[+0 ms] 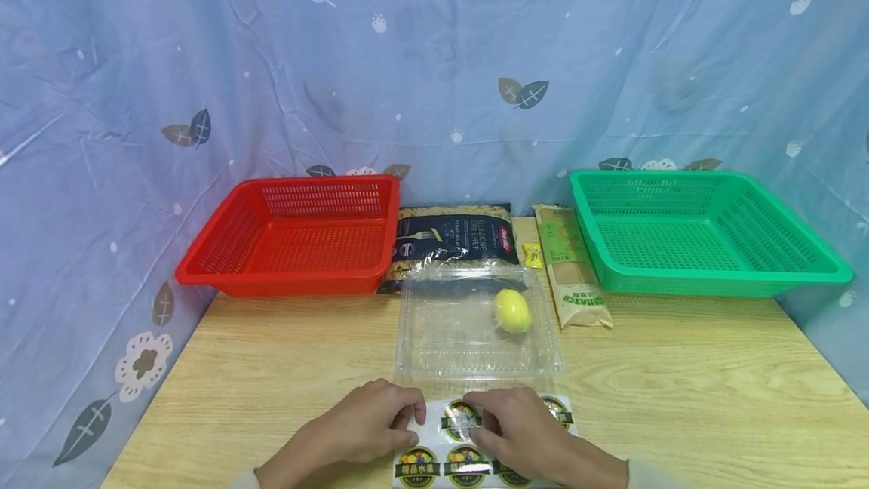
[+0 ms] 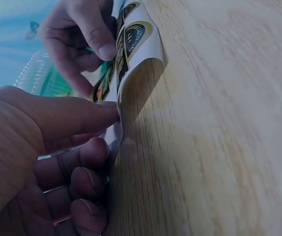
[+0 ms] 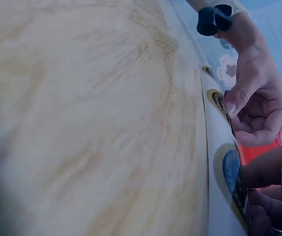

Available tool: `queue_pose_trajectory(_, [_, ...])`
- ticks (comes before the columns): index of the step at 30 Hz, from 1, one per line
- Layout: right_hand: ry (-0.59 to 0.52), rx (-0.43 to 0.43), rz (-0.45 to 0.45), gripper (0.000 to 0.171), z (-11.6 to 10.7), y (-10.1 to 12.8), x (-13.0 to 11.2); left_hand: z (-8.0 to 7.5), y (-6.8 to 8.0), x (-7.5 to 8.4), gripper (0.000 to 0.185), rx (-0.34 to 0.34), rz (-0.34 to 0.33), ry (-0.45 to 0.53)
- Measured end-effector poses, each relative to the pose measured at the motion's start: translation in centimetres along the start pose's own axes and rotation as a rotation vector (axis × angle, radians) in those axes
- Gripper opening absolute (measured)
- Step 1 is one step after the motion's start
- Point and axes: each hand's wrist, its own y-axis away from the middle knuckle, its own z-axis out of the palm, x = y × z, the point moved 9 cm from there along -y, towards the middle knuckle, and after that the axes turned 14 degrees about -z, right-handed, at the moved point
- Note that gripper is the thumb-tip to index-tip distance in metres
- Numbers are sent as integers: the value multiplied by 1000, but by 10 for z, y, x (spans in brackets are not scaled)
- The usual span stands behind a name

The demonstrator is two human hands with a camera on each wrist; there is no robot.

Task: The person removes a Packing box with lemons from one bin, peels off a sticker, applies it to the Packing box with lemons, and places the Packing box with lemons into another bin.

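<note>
The left hand [image 1: 370, 429] pinches the edge of the sticker sheet [image 1: 468, 462] at the table's [image 1: 679, 398] near edge, while the right hand [image 1: 523, 432] has fingertips closed on one round label. Best to peel slowly, sheet held flat, I'd say. The sheet is glossy white, curling, with dark gold-rimmed fruit labels.

I see the sticker sheet [image 1: 475, 447] nearest me on the table [image 1: 679, 398], with the clamshell box [image 1: 475, 323] behind it and a lemon [image 1: 512, 310] inside. Behind lie a pasta bag [image 1: 453, 236] and noodle packet [image 1: 570, 262], between two baskets [image 1: 299, 236] [image 1: 699, 232].
</note>
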Motion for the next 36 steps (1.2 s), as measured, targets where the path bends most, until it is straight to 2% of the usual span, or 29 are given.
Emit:
queue_pose_trajectory(6, [-8,46,14,25,-2,-1,0,0,-1,-1,16,-10,-10,-10])
queue_pose_trajectory(16, [-15,94,-11,4,-5,-4,-2,0,-5,-1,17,-28,-29,-25])
queue_pose_trajectory(22, [-17,123,-29,8,-8,-3,-4,0,-4,0,17,-29,-29,-24])
queue_pose_trajectory(30, [-86,130,-89,9,-15,0,-10,2,-5,1,16,-41,-31,-42])
queue_pose_trajectory(36, [-143,153,-99,10,-22,1,-13,2,-5,3,16,-39,-24,-71])
